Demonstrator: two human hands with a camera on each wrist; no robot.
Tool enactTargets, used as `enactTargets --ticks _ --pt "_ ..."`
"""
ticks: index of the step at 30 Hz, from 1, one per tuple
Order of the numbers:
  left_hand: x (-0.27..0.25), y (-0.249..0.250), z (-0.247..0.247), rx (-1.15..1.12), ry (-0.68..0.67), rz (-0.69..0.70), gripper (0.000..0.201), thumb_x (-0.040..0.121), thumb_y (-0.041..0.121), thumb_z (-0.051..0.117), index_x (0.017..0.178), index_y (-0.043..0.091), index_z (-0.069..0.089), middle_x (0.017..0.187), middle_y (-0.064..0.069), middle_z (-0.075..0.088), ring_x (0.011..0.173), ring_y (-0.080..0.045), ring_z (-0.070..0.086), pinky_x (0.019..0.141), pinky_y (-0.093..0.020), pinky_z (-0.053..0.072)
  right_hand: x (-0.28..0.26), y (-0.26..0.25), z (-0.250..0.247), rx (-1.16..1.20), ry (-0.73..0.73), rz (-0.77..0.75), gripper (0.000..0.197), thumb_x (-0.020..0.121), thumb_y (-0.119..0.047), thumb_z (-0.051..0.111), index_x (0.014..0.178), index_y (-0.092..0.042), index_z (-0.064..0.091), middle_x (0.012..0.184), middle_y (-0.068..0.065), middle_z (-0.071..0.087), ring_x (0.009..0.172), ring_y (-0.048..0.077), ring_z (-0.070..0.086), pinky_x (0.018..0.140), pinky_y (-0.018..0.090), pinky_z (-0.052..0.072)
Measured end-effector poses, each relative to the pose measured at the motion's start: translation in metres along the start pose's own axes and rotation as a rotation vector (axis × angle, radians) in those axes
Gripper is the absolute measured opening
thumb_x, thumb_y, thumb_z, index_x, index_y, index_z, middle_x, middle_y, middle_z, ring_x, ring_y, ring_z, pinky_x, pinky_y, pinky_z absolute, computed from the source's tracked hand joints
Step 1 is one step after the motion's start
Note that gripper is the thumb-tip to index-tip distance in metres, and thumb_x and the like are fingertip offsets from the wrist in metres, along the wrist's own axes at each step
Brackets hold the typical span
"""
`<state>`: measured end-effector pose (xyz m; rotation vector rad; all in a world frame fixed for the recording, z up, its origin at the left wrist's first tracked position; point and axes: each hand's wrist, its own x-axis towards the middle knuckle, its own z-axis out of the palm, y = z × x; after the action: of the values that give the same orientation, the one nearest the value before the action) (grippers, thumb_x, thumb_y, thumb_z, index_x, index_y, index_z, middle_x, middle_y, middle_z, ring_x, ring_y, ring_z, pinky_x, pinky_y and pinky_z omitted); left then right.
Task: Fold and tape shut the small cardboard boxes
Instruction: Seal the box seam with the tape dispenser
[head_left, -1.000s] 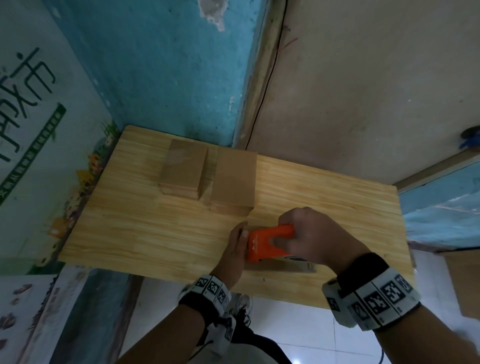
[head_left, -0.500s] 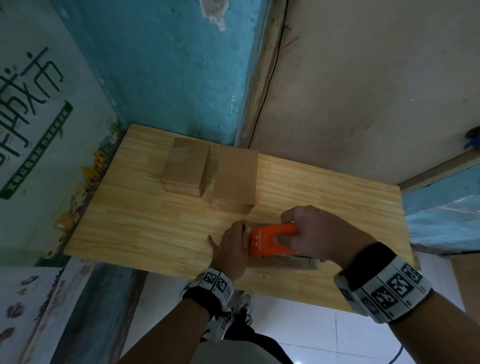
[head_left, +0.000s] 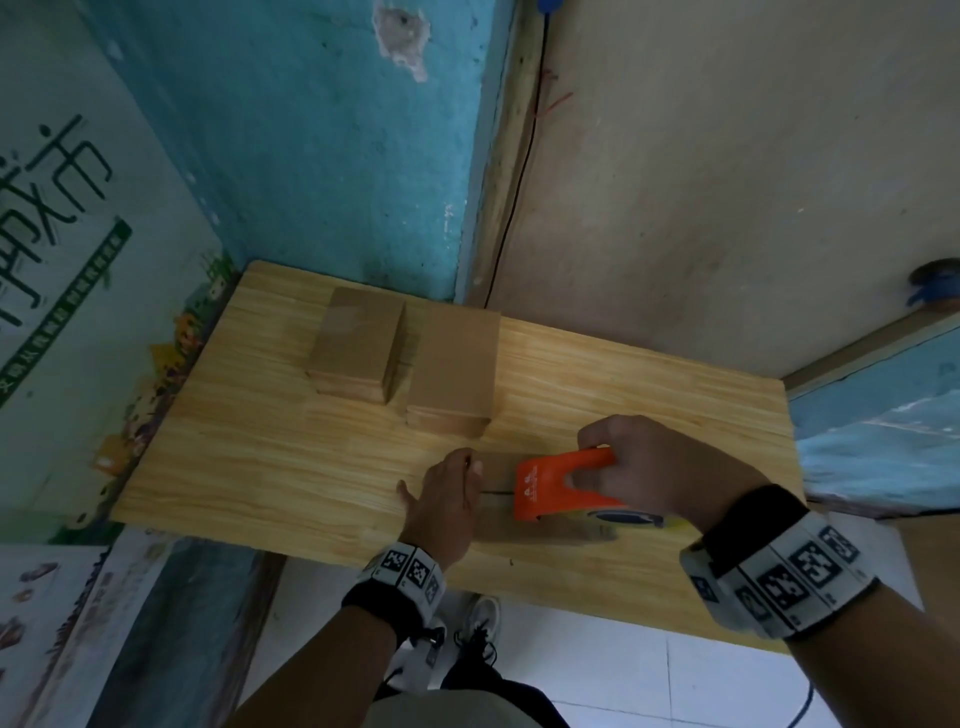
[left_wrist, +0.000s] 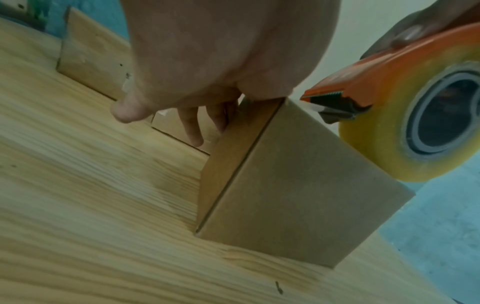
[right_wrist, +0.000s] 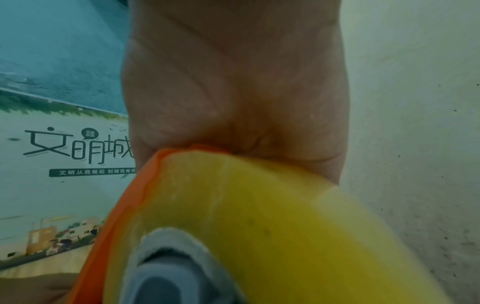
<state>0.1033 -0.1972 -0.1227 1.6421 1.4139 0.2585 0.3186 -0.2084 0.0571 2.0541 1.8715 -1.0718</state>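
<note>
A small cardboard box (head_left: 540, 527) (left_wrist: 285, 185) stands near the front edge of the wooden table (head_left: 260, 457). My left hand (head_left: 447, 499) (left_wrist: 221, 61) presses on its left end, and the fingers (left_wrist: 192, 131) hang straight down the end face. My right hand (head_left: 649, 467) grips the handle of an orange tape dispenser (head_left: 561, 486) (left_wrist: 363, 82), which sits on the box top just right of the left hand. Its yellowish tape roll (left_wrist: 415, 123) (right_wrist: 246, 216) faces the left wrist camera. The dispenser hides most of the box top.
Two closed cardboard boxes (head_left: 358, 343) (head_left: 452, 369) lie side by side at the back of the table, against the blue wall. Bare wood stretches to the left and far right. The front table edge (head_left: 519, 587) runs just below my wrists.
The dispenser has slid a little to the right along the box top, opening a small gap to the left hand. The left hand has stayed on the box's left end.
</note>
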Motion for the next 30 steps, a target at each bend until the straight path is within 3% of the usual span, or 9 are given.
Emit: enactTargets --ticks 3,5,7,10,13,19,21,25,30 --pt "0.004 -0.002 0.002 -0.129 -0.051 0.013 0.041 0.105 0.058 0.018 0.123 0.037 0.048 0.115 0.009 0.065 0.109 -0.017 0.062 0.114 -0.055 0.034 0.001 0.001 0.007 -0.084 0.048 -0.045 0.033 0.093 -0.054 0.064 0.077 -0.025 0.059 0.075 -0.005 0.061 0.069 0.012 0.059 0.063 0.033 0.046" --pt "0.007 0.008 0.001 -0.288 -0.039 -0.058 0.031 0.107 0.049 0.030 0.116 0.030 0.052 0.100 0.001 0.065 0.087 -0.018 0.064 0.087 -0.045 0.054 0.001 0.001 0.012 -0.137 0.083 -0.052 0.034 0.091 -0.056 0.063 0.075 -0.026 0.057 0.074 -0.007 0.060 0.069 0.009 0.056 0.063 0.032 0.044" --pt "0.011 0.023 0.001 -0.331 0.040 -0.144 0.022 0.109 0.034 0.035 0.111 0.020 0.052 0.094 -0.007 0.062 0.080 -0.023 0.061 0.069 -0.038 0.049 0.001 0.001 0.014 -0.150 0.108 -0.051 0.035 0.089 -0.058 0.063 0.073 -0.027 0.054 0.074 -0.007 0.060 0.071 0.011 0.057 0.063 0.031 0.041" --pt "0.020 0.042 0.012 -0.204 0.155 -0.186 0.030 0.109 0.033 0.037 0.110 0.009 0.054 0.099 -0.014 0.064 0.093 -0.035 0.063 0.073 -0.035 0.045 0.002 -0.004 0.018 -0.169 0.137 -0.050 0.034 0.086 -0.059 0.061 0.072 -0.029 0.054 0.076 -0.008 0.060 0.076 0.016 0.059 0.064 0.031 0.041" --pt "0.024 0.051 0.018 -0.055 0.227 -0.212 0.045 0.106 0.051 0.035 0.103 0.012 0.057 0.092 -0.013 0.068 0.086 -0.036 0.066 0.066 -0.036 0.045 0.001 -0.010 0.024 -0.219 0.169 -0.032 0.033 0.085 -0.059 0.058 0.079 -0.026 0.060 0.077 -0.007 0.060 0.076 0.018 0.060 0.062 0.031 0.041" --pt "0.030 0.055 0.019 0.120 0.214 -0.154 0.048 0.106 0.053 0.025 0.115 0.020 0.059 0.095 -0.014 0.071 0.085 -0.036 0.068 0.074 -0.046 0.058 0.002 -0.012 0.019 -0.176 0.045 0.091 0.033 0.092 -0.058 0.056 0.099 -0.026 0.060 0.086 -0.007 0.052 0.079 0.018 0.056 0.061 0.031 0.040" --pt "0.030 0.057 0.018 0.148 0.209 -0.156 0.052 0.106 0.052 0.022 0.119 0.022 0.062 0.099 -0.014 0.072 0.088 -0.035 0.069 0.078 -0.047 0.058 0.004 -0.005 0.014 -0.090 0.012 0.125 0.032 0.091 -0.058 0.058 0.097 -0.027 0.059 0.091 -0.006 0.055 0.081 0.017 0.058 0.061 0.031 0.042" --pt "0.030 0.060 0.015 0.192 0.202 -0.145 0.052 0.108 0.048 0.019 0.131 0.025 0.060 0.106 -0.015 0.072 0.095 -0.036 0.068 0.082 -0.046 0.056 0.004 0.005 0.003 -0.021 -0.060 0.162 0.043 0.093 -0.061 0.058 0.115 -0.023 0.058 0.102 -0.003 0.056 0.089 0.017 0.058 0.070 0.032 0.048" --pt "0.030 0.065 0.014 0.228 0.207 -0.152 0.051 0.109 0.045 0.021 0.131 0.022 0.061 0.108 -0.016 0.070 0.099 -0.037 0.067 0.083 -0.044 0.053 -0.001 0.016 -0.005 -0.018 -0.059 0.154 0.044 0.096 -0.063 0.054 0.113 -0.022 0.056 0.099 -0.003 0.057 0.087 0.015 0.057 0.069 0.030 0.045"
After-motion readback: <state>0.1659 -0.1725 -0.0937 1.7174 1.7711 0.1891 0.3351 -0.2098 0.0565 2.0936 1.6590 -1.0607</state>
